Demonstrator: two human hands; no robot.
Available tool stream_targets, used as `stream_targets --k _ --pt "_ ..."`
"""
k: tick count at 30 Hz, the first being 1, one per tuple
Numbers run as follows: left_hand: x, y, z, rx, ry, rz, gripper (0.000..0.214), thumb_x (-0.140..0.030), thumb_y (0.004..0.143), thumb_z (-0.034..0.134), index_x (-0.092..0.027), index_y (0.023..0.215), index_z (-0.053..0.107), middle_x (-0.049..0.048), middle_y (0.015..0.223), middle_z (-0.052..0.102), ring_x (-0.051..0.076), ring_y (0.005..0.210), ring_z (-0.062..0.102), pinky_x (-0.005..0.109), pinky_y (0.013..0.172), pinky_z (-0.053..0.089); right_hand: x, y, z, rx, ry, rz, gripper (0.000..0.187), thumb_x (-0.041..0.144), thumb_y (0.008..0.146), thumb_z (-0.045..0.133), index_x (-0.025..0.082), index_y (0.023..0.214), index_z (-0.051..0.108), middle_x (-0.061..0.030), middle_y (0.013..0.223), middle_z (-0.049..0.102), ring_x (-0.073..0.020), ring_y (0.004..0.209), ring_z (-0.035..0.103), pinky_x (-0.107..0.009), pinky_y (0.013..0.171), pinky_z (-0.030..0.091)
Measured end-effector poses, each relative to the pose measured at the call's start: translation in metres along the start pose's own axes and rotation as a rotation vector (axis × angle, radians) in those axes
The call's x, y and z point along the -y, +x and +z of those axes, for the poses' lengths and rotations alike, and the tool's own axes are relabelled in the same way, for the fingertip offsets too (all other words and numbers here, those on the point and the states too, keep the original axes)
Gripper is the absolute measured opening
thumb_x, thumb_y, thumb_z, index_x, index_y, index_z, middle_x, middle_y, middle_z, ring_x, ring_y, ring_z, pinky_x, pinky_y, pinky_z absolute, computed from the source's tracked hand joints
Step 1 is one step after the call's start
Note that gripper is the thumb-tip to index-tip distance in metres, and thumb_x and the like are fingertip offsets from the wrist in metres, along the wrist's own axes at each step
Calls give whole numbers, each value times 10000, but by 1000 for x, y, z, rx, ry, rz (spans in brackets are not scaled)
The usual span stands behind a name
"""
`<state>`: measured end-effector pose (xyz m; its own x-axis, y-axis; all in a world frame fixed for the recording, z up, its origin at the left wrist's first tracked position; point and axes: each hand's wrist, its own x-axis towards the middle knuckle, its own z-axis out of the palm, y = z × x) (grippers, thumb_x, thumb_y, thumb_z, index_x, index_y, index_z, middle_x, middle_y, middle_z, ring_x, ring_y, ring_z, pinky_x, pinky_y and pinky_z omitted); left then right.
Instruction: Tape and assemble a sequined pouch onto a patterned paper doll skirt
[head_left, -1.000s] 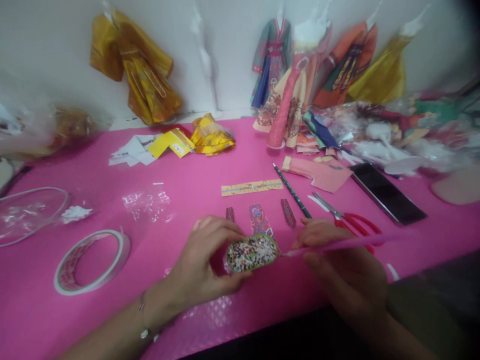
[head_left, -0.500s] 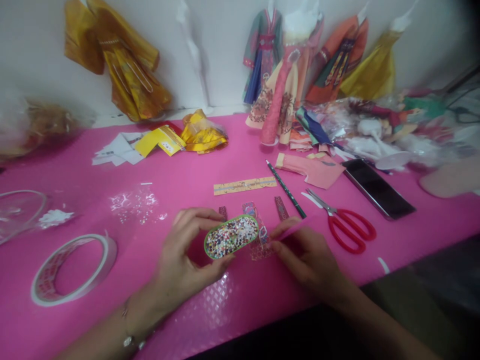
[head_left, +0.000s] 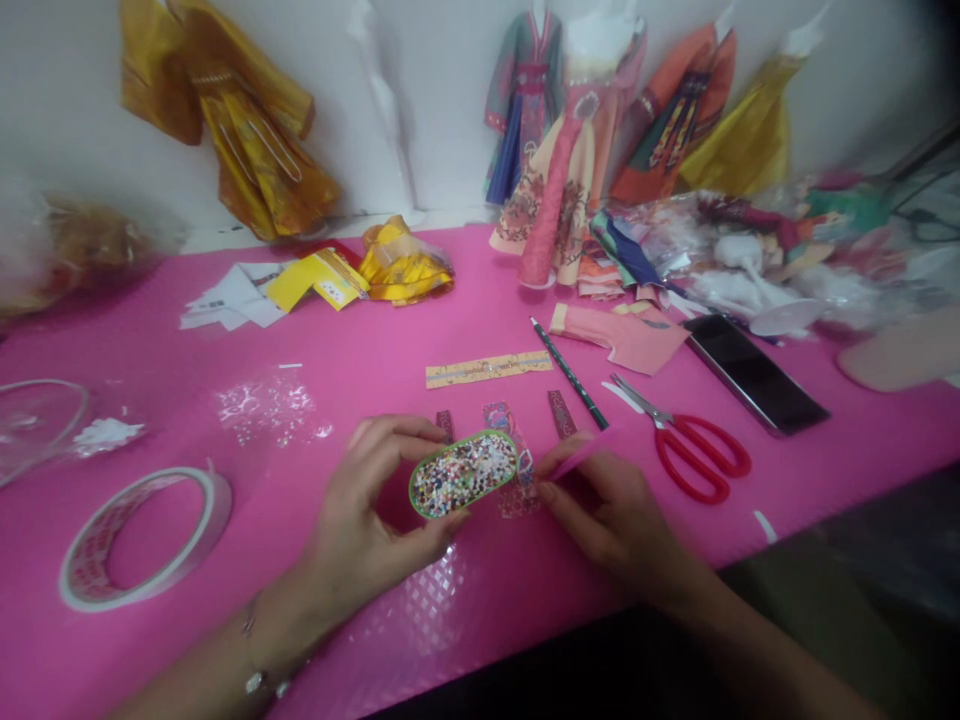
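Note:
My left hand [head_left: 375, 510] pinches a small green oval tray [head_left: 463, 473] full of tiny multicoloured beads, holding it just above the pink table [head_left: 375, 350]. My right hand [head_left: 607, 500] is closed round a thin pink stick [head_left: 592, 450] whose tip points toward the tray's right end. Under the tray lies a small patterned paper piece [head_left: 517, 480]. Two dark red paper strips [head_left: 561, 413] flank it, and a long yellow patterned strip [head_left: 487, 369] lies beyond.
Red scissors [head_left: 694, 455], a dark pencil [head_left: 570, 373], a pink paper garment [head_left: 622, 338] and a phone [head_left: 754, 373] lie to the right. A tape roll [head_left: 142, 535] and clear plastic dish [head_left: 37, 420] sit left. Paper doll dresses [head_left: 555, 170] stand against the wall.
The view shifted so the hands sit further left and up. My right hand drew the pink stick in closer to the bead tray; in the last half second almost nothing moved.

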<state>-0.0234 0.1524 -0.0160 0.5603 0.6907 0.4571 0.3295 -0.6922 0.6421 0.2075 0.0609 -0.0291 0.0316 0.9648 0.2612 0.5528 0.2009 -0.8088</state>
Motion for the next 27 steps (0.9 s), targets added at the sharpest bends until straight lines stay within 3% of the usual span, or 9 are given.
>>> stream_targets --k 27 --pt "0 -1 1 0 -34 15 319 -305 773 746 -225 1045 598 36 1053 615 231 997 592 402 848 500 -1 0 0 18 -32 -6 29 230 914 597 208 925 612 -39 872 682 -197 796 625 -357 729 492"
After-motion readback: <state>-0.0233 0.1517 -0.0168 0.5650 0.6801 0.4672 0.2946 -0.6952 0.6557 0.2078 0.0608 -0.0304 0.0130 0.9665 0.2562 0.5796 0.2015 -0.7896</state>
